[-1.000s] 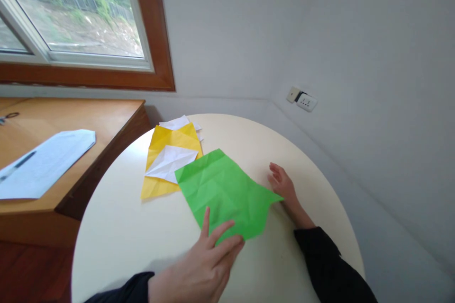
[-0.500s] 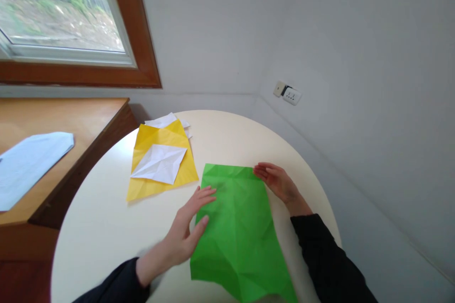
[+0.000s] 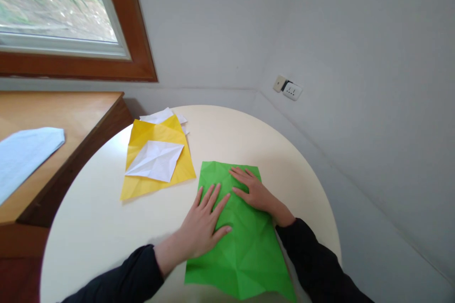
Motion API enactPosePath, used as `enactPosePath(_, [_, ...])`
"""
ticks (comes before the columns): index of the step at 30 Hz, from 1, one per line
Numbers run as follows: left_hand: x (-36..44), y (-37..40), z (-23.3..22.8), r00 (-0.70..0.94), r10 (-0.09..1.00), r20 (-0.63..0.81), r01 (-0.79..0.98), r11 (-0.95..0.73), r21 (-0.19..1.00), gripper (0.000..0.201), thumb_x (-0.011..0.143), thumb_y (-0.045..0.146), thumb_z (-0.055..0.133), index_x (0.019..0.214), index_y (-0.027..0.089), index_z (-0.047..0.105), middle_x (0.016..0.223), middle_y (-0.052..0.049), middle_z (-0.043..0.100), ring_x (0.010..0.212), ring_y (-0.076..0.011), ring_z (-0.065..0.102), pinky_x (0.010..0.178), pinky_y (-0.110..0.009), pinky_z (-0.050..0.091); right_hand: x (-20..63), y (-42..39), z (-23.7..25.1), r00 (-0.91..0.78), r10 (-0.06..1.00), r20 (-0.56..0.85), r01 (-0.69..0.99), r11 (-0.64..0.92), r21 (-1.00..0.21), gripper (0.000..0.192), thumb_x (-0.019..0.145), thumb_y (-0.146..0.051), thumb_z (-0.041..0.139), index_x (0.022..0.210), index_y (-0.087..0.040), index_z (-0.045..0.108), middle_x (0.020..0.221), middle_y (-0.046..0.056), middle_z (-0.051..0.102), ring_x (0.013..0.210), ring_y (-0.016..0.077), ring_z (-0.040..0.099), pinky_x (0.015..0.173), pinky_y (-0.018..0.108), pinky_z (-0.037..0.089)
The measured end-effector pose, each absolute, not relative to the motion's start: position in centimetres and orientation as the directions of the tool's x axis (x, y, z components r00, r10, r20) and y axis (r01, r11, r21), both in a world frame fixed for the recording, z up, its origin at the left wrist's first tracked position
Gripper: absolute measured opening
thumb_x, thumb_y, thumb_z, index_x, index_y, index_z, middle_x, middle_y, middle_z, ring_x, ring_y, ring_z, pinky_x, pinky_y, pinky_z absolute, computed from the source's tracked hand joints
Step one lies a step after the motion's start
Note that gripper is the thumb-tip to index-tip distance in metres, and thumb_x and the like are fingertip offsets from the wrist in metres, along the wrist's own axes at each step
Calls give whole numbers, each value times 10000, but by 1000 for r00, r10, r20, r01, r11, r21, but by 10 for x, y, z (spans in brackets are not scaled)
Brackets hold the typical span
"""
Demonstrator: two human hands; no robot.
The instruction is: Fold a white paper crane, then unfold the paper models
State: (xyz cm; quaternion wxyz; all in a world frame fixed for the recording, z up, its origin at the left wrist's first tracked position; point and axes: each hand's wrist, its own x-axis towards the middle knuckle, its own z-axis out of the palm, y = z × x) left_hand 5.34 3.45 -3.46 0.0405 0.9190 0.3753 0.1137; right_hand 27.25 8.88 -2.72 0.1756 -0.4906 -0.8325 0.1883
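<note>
A creased sheet of green paper (image 3: 245, 251) lies unfolded on the round table in front of me, its near edge curling up. My left hand (image 3: 202, 227) rests flat on the left part of the sheet, fingers spread and pointing away from me. Across the upper right part lies my right hand (image 3: 252, 191), also flat, with its fingers stretched out to the left. Neither hand grips anything. The two hands are close together but apart.
Left of the green sheet, a white folded paper (image 3: 156, 161) lies on a yellow sheet (image 3: 142, 189), with more white paper (image 3: 159, 116) behind. The round table (image 3: 88, 227) stands near a wooden desk (image 3: 81, 109) holding light-blue cloth or paper (image 3: 28, 156). A socket (image 3: 292, 91) is on the wall.
My right hand has moved left from the sheet's right edge onto its upper part. My left hand has shifted right and now lies flatter on the paper. The view has tilted slightly.
</note>
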Motion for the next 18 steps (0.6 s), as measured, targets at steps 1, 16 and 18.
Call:
enactPosePath(1, [53,35,-35,697,695,175,678,-719,152,671,874,575,317,1428,214,205,1471,-187,234,1359,-324,182,1058,-561,208,271,88,-27,-470,878,87,778,459,-429,528,884,-389,446,1371,-203,364,1439,81,348,1346,218,275,1111,482,191])
enactPosePath(16, [52,34,-36,704,687,180,672,-726,143,601,870,582,323,1385,273,321,1454,-166,294,1353,-316,220,1057,-559,175,262,86,-26,-476,879,29,869,475,-137,563,891,-502,379,1401,-279,296,1481,63,260,1367,256,209,1099,508,174])
enactPosePath(18, [52,34,-36,702,688,183,674,-725,141,596,870,579,329,1384,279,322,1455,-158,298,1350,-315,230,1055,-557,184,261,86,-26,-471,882,22,873,470,-131,567,892,-509,368,1404,-278,287,1482,64,257,1367,260,207,1098,513,175])
